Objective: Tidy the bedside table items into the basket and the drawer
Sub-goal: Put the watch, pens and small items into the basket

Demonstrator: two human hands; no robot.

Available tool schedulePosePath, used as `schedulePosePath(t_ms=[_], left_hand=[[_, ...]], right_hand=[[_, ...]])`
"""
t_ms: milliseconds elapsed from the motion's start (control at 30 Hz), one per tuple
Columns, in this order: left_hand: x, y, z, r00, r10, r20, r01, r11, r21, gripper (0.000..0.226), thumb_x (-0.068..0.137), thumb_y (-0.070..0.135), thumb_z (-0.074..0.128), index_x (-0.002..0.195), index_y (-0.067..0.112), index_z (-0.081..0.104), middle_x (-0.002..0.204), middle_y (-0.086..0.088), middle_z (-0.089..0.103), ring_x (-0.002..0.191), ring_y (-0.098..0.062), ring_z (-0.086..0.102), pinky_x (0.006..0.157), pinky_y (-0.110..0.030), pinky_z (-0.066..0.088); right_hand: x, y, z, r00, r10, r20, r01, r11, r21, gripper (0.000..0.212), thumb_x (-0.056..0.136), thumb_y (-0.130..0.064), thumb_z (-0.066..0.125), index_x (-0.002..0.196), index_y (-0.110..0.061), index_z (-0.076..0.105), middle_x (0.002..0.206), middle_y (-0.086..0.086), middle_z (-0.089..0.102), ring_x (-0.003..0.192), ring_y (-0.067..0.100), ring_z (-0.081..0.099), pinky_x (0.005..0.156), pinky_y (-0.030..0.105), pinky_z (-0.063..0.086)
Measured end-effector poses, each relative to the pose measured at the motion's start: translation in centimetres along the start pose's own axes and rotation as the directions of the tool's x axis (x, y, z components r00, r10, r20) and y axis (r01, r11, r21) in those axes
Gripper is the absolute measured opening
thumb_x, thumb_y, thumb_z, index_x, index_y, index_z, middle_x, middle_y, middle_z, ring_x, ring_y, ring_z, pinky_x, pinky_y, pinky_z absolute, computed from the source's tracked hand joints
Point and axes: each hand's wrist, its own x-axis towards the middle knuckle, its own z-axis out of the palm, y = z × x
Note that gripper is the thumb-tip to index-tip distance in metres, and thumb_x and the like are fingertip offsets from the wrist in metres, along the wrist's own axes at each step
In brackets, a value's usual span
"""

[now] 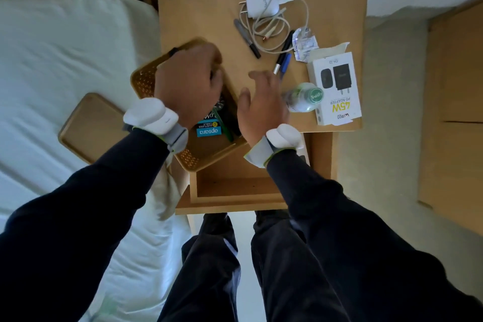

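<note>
Basket (142, 81), yellow perforated plastic, is sat at the near-left corner of the bedside table (198, 15), overhanging the open drawer (235, 188) below. A blue chalk box (207, 129) and dark items are already held inside. Left hand (187, 86) is curled over the basket's far end; whether anything is gripped cannot be told. Right hand (261, 104) is open, fingers spread, empty, hovering just beside the basket.

Left on the table: charger (262, 2) with its loose cable (271, 29), two pens (247, 38) (283, 60), a crumpled wrapper (304, 43), a small bottle (304, 97), an adapter box (335, 86). All judged light. Cable is floppy and best lifted by the plug body; pens are thin and likely to roll, to be pinched mid-shaft; bottle is smooth, to be grasped round its body; box is stiff card, taken by its sides.

Box lies at the table's near-right edge. Bare room is seen at the table's far left and middle.
</note>
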Motion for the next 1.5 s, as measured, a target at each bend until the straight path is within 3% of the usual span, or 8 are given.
schedulePosePath(t_ms=[267, 467, 600, 767, 867, 1033, 1233, 1500], left_hand=[[5.0, 5.2, 3.1, 0.925, 0.220, 0.310, -0.291, 0.934, 0.205, 0.018, 0.091, 0.027, 0.052, 0.104, 0.024, 0.064, 0.103, -0.005, 0.066, 0.102, -0.033, 0.056, 0.093, -0.045, 0.034], [6.5, 7.1, 8.8, 0.878, -0.018, 0.478, -0.070, 0.984, 0.166, 0.035, 0.093, 0.033, 0.048, 0.065, 0.025, 0.029, 0.061, 0.002, 0.024, 0.098, -0.033, 0.065, 0.070, -0.038, 0.031], [6.8, 8.4, 9.1, 0.886, -0.056, 0.459, -0.016, 0.988, 0.152, 0.050, 0.096, 0.025, 0.049, 0.063, 0.022, 0.012, 0.081, -0.013, 0.060, 0.105, -0.034, 0.065, 0.070, -0.036, 0.031], [7.5, 9.2, 7.8, 0.821, -0.176, 0.543, 0.097, 0.980, 0.171, 0.043, 0.094, 0.030, 0.049, 0.063, 0.019, 0.020, 0.064, 0.000, 0.032, 0.093, -0.032, 0.060, 0.055, -0.030, 0.030], [7.8, 9.3, 5.8, 0.775, -0.153, 0.613, 0.117, 0.988, 0.099, 0.037, 0.096, 0.030, 0.042, 0.063, 0.018, 0.029, 0.065, 0.001, 0.035, 0.082, -0.025, 0.046, 0.066, -0.031, 0.033], [6.6, 8.0, 0.7, 0.694, -0.103, 0.712, 0.172, 0.985, -0.025, 0.034, 0.099, 0.024, 0.039, 0.085, 0.000, 0.060, 0.069, -0.009, 0.045, 0.068, -0.024, 0.043, 0.051, -0.029, 0.024], [0.6, 3.5, -1.9, 0.628, -0.258, 0.734, 0.550, 0.814, -0.185, 0.028, 0.087, 0.038, 0.043, 0.077, 0.016, 0.057, 0.080, -0.006, 0.055, 0.077, -0.025, 0.053, 0.074, -0.046, 0.047], [-8.6, 1.1, -0.6, 0.655, -0.438, 0.615, 0.750, 0.475, -0.460, 0.015, 0.098, 0.018, 0.039, 0.093, 0.015, 0.053, 0.078, 0.001, 0.053, 0.065, -0.009, 0.046, 0.052, -0.021, 0.035]], right_hand=[[0.2, 2.4, 0.7, 0.950, 0.235, 0.207, -0.235, 0.972, -0.025, 0.044, 0.099, -0.026, 0.038, 0.143, -0.023, 0.038, 0.157, 0.005, 0.024, 0.116, 0.034, 0.058, 0.089, 0.038, 0.046], [-0.6, 4.8, 0.3, 0.940, 0.156, 0.302, -0.134, 0.987, -0.090, 0.045, 0.095, -0.022, 0.043, 0.140, -0.025, 0.041, 0.160, -0.004, 0.020, 0.104, 0.034, 0.064, 0.076, 0.035, 0.046], [-0.5, 5.7, 0.1, 0.937, 0.092, 0.338, -0.061, 0.993, -0.102, 0.053, 0.094, -0.015, 0.045, 0.144, -0.028, 0.035, 0.161, -0.003, 0.017, 0.109, 0.033, 0.062, 0.076, 0.038, 0.047], [-0.8, 6.9, -0.1, 0.928, 0.029, 0.373, 0.011, 0.995, -0.104, 0.056, 0.094, -0.017, 0.046, 0.147, -0.029, 0.031, 0.162, -0.003, 0.014, 0.124, 0.032, 0.054, 0.086, 0.045, 0.053], [-0.8, 7.2, -0.1, 0.915, 0.010, 0.403, 0.036, 0.994, -0.107, 0.053, 0.096, -0.019, 0.046, 0.147, -0.025, 0.030, 0.163, -0.003, 0.010, 0.129, 0.031, 0.050, 0.087, 0.046, 0.053], [-1.0, 8.0, 0.6, 0.902, -0.025, 0.432, 0.057, 0.996, -0.062, 0.055, 0.097, -0.029, 0.046, 0.148, -0.023, 0.028, 0.164, 0.001, 0.005, 0.122, 0.035, 0.055, 0.083, 0.044, 0.052], [-2.0, 7.7, 1.7, 0.941, -0.055, 0.333, 0.069, 0.997, -0.031, 0.048, 0.095, -0.027, 0.053, 0.140, -0.021, 0.039, 0.159, 0.001, 0.017, 0.107, 0.033, 0.063, 0.075, 0.041, 0.054], [-2.3, 7.5, 2.6, 0.978, -0.075, 0.193, 0.072, 0.997, 0.019, 0.020, 0.092, -0.025, 0.058, 0.111, -0.020, 0.055, 0.125, 0.002, 0.048, 0.077, 0.026, 0.065, 0.059, 0.027, 0.041]])
